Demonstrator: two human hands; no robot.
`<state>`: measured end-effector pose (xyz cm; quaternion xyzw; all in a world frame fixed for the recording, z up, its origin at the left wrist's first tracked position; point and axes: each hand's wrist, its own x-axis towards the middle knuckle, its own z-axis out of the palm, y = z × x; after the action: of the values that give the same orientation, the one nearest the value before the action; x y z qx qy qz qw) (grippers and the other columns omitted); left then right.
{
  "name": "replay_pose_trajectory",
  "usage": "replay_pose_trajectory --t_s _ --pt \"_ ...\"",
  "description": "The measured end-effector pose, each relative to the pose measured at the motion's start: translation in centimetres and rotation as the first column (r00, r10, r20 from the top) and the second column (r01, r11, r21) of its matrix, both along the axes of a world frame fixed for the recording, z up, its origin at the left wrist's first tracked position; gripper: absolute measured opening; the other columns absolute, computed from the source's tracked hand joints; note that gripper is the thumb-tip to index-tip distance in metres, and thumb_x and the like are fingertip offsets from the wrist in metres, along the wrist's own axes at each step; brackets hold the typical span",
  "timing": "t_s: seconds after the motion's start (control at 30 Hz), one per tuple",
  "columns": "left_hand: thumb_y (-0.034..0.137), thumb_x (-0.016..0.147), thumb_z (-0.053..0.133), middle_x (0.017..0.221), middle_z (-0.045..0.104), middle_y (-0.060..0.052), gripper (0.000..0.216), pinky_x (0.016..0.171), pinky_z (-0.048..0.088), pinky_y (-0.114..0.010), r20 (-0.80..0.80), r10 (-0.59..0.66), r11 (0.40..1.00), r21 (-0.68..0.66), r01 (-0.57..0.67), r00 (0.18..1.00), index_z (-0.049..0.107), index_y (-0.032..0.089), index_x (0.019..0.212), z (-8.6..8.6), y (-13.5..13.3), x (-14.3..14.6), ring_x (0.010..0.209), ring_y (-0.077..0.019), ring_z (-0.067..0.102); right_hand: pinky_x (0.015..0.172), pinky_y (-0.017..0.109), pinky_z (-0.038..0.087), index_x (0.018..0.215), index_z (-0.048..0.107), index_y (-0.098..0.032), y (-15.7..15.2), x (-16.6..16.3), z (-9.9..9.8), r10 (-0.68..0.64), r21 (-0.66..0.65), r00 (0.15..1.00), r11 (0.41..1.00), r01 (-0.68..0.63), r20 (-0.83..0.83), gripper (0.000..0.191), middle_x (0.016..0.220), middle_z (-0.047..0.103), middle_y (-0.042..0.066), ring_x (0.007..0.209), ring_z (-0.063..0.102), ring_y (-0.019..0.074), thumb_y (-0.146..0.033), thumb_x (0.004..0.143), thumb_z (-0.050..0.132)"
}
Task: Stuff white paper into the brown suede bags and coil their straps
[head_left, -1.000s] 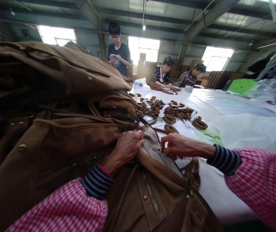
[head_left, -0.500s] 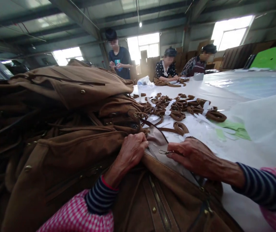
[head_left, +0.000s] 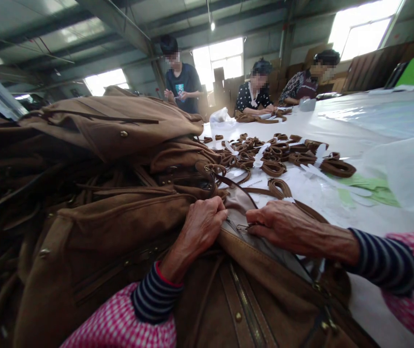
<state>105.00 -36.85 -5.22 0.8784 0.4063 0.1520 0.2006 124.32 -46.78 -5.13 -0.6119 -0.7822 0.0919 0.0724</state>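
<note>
A brown bag (head_left: 283, 309) with a brass zipper lies in front of me, its mouth spread and its pale lining (head_left: 241, 203) showing. My left hand (head_left: 203, 224) is closed at the far side of the opening, fingertips pinched at the bag's edge; exactly what they grip is partly hidden. Between thumb and fingers of my right hand (head_left: 283, 224) is a small metal hook (head_left: 242, 227), held over the lining. The hook's tip points toward my left hand, a short distance away.
More brown bags (head_left: 120, 125) are heaped on the left. Coiled brown straps (head_left: 272, 166) with white wraps lie on the white table (head_left: 337, 116) beyond my right hand. Clear plastic sheeting (head_left: 406, 169) covers the right side. Several co-workers (head_left: 258, 96) are at the far side.
My right hand has moved slightly left with the metal hook, narrowing the gap to my left hand. My left hand stays at the bag's edge. The view has shifted a little.
</note>
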Motion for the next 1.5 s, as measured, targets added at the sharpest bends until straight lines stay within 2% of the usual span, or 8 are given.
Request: replay_pose_trajectory --t_s 0.27,0.5,0.6,0.73,0.97,1.1,1.3,1.5 --pt "0.023 0.090 0.054 0.076 0.066 0.001 0.016 0.065 0.032 -0.029 -0.047 -0.116 0.992 -0.059 0.113 0.992 0.066 0.020 0.081 1.1 0.2 -0.6 0.075 -0.0176 0.061 0.064 0.029 0.025 0.086 0.059 -0.020 0.9 -0.6 -0.4 -0.001 0.021 1.000 1.000 0.001 0.028 0.015 0.075 0.064 0.003 0.072 0.057 0.0172 -0.028 0.098 0.055" --pt "0.009 0.077 0.054 0.097 0.072 0.000 0.030 0.082 0.040 -0.031 -0.053 -0.190 0.982 -0.005 0.190 0.980 0.071 0.025 0.095 0.0 0.6 -1.1 0.097 -0.0215 0.063 0.065 0.029 0.027 0.085 0.061 -0.019 1.5 -0.7 -1.1 -0.026 0.037 0.999 0.999 0.027 -0.019 0.013 0.075 0.064 0.003 0.072 0.058 0.0174 -0.025 0.096 0.057" --pt "0.007 0.077 0.055 0.095 0.072 0.000 0.027 0.083 0.041 -0.032 0.016 -0.183 0.983 0.032 0.183 0.983 0.071 0.023 0.090 -0.2 0.2 -0.8 0.096 -0.0215 0.064 0.065 0.028 0.028 0.086 0.063 -0.018 1.8 -0.6 -1.3 -0.022 0.046 0.998 0.999 0.025 -0.062 0.011 0.074 0.063 0.003 0.071 0.057 0.0169 -0.023 0.094 0.057" --pt "0.013 0.079 0.063 0.081 0.071 0.000 0.011 0.074 0.043 -0.028 0.254 -0.163 0.981 -0.063 0.184 0.954 0.071 0.020 0.083 -0.4 0.0 -0.7 0.080 -0.0187 0.064 0.066 0.027 0.032 0.094 0.068 -0.019 1.8 0.0 -1.2 0.018 0.068 0.978 0.998 -0.004 -0.208 0.014 0.077 0.064 0.002 0.072 0.057 0.0156 -0.021 0.093 0.055" --pt "0.020 0.082 0.069 0.082 0.069 0.000 0.006 0.075 0.044 -0.025 0.534 -0.132 0.958 -0.149 0.247 0.835 0.073 0.017 0.085 -0.5 0.0 -0.4 0.081 -0.0158 0.062 0.049 0.021 0.033 0.097 0.067 -0.016 1.9 1.5 -0.1 -0.082 -0.139 0.683 0.990 -0.029 -0.726 0.018 0.060 0.059 -0.004 0.050 0.046 0.0098 -0.028 0.093 0.054" --pt "0.025 0.079 0.074 0.079 0.067 0.001 0.026 0.070 0.042 -0.025 0.481 -0.184 0.910 -0.245 0.334 0.857 0.076 0.018 0.103 0.0 0.6 -0.1 0.076 -0.0155 0.059 0.049 0.020 0.035 0.091 0.066 -0.015 2.1 0.2 1.0 -0.018 -0.043 0.627 0.999 -0.025 -0.779 0.015 0.063 0.061 -0.003 0.052 0.048 0.0087 -0.027 0.091 0.058" --pt "0.039 0.088 0.065 0.082 0.071 -0.003 0.029 0.086 0.045 -0.029 0.523 -0.299 0.788 -0.336 0.516 0.798 0.079 0.014 0.082 0.2 0.8 -0.1 0.089 -0.0215 0.063 0.051 0.019 0.036 0.085 0.065 -0.015 1.8 -1.4 2.2 0.063 -0.013 0.601 0.993 -0.121 -0.797 0.015 0.065 0.061 -0.003 0.055 0.049 0.0081 -0.027 0.092 0.059" --pt "0.037 0.085 0.068 0.082 0.072 -0.003 0.025 0.075 0.045 -0.027 0.512 -0.313 0.790 -0.327 0.519 0.800 0.079 0.015 0.085 -0.3 0.9 0.0 0.080 -0.0190 0.063 0.048 0.018 0.040 0.088 0.067 -0.014 2.3 -1.1 3.0 -0.003 -0.104 0.488 0.978 -0.180 -0.873 0.029 0.062 0.063 -0.002 0.049 0.052 0.0078 -0.043 0.089 0.067"
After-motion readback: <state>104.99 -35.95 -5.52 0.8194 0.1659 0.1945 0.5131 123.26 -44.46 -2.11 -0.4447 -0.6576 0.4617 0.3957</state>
